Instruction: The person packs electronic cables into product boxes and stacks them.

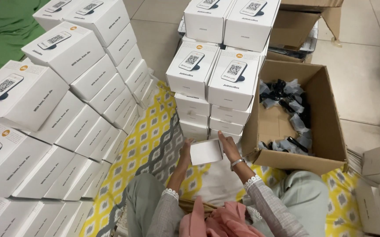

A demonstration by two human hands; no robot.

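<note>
Carton: wrapped black parts (probably cables)

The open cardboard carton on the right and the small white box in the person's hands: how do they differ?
The cardboard carton is brown, large and rests on the floor; the small white box is white, far smaller and held up between the left hand and right hand. The cardboard carton stands open, with black parts in clear bags inside; whether the small white box is open cannot be told. Both are rectangular.
</note>
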